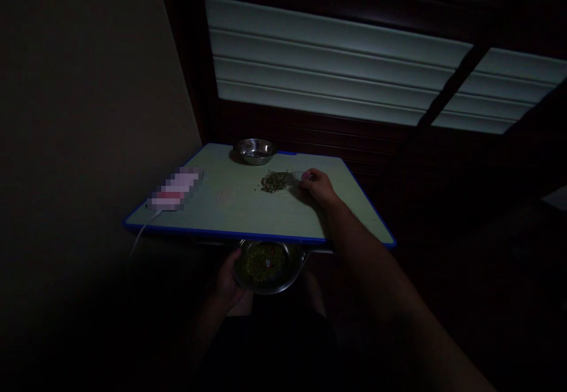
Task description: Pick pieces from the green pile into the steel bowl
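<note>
Below the front edge of the small table, my left hand is closed on the rim of a shiny metal bowl. Small yellow-green bits lie in that bowl, along with a tiny pale piece. My right hand is over the tabletop with its fingers pinched together. Something thin and greyish, perhaps see-through, reaches from them to a loose pile of small brownish-green grains; the dim light hides what it is. Behind the pile stands a second metal bowl.
On the table's left side lies a phone-like object, blurred out, with a white cable hanging over the edge. A wall rises at the left. Dark wooden panels with pale slats stand behind the table.
</note>
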A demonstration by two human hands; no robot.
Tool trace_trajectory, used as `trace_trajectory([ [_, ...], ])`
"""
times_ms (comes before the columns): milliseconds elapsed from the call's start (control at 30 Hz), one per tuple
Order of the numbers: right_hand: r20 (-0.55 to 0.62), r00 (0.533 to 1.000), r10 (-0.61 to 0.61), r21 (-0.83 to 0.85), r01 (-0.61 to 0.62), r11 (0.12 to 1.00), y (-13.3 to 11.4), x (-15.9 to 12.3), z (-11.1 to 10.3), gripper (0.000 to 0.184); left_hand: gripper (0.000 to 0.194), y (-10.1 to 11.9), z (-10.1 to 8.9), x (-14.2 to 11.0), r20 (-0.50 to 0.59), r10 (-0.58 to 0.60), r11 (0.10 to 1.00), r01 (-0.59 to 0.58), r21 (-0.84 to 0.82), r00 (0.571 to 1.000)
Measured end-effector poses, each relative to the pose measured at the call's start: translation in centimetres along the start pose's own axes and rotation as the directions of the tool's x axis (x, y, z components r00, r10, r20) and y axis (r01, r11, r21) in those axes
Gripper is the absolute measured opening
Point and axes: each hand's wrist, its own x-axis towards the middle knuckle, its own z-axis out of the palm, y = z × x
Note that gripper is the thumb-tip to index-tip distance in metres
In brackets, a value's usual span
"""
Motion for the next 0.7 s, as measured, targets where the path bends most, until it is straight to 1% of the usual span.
trace_trajectory([
  [100,0.002,0.999,-0.034,-0.029,0.034,0.999,0.38,0.15,0.00,0.021,0.019,0.04,0.08,-0.03,-0.024,0.025,1.000,-0.025,0.006,0.999],
  [233,0.018,0.997,-0.073,-0.091,0.074,0.993,0.73,0.32,-0.10,0.015,0.022,0.04,0.07,-0.09,0.012,0.025,1.000,-0.025,0.015,1.000],
  [367,0.054,0.997,-0.055,-0.167,0.063,0.984,0.82,0.24,-0.25,0.010,0.022,-0.01,-0.11,-0.07,0.024,0.044,0.999,-0.043,-0.005,0.999],
  [500,0.060,0.997,-0.046,-0.259,0.060,0.964,0.75,0.12,-0.34,0.010,0.022,-0.09,-0.26,-0.08,0.038,0.053,0.999,-0.053,-0.004,0.998],
  [700,0.092,0.995,-0.033,-0.360,0.064,0.931,0.53,0.01,-0.34,0.012,0.020,-0.04,-0.19,-0.20,0.019,0.032,0.999,-0.032,0.002,0.999],
])
